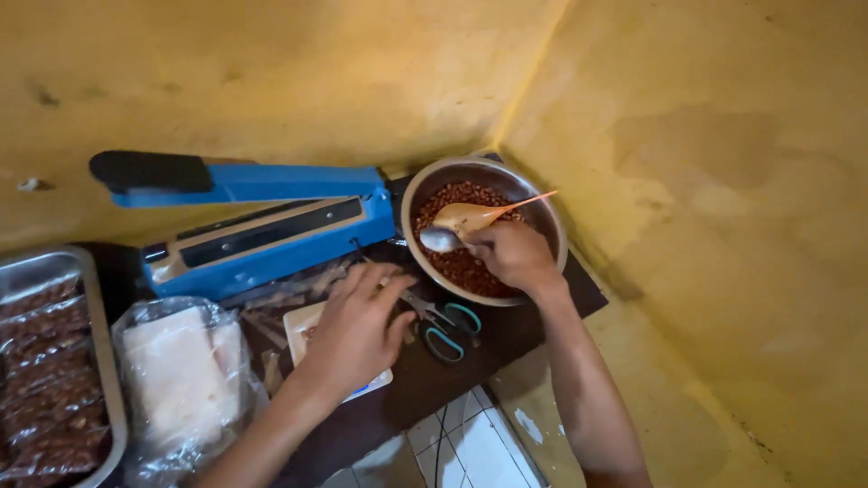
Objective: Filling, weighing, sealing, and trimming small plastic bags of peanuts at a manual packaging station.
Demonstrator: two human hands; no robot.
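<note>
- Peanuts point(466, 267) fill a metal bowl point(548, 217) right under the right hand point(515, 256), in the corner of the yellow walls.
- Right hand is closed around a metal spoon point(440, 239), its bowl end pointing left over the nuts; a flat wooden spoon point(488, 213) lies just above the hand, its handle resting toward the bowl's far rim.
- Left hand point(357, 330) rests palm down with fingers spread on a small white scale point(303, 323); whether it grips anything beneath cannot be told.
- Scissors point(445, 327) with teal-lined handles lie between the two hands, touching neither clearly.
- Blue bag sealer point(262, 226) stands beyond the left hand, its arm raised.
- Clear plastic bags point(181, 375) sit left of the left wrist, and farther left a metal tray point(101, 339) holds packed nut bags point(45, 380).
</note>
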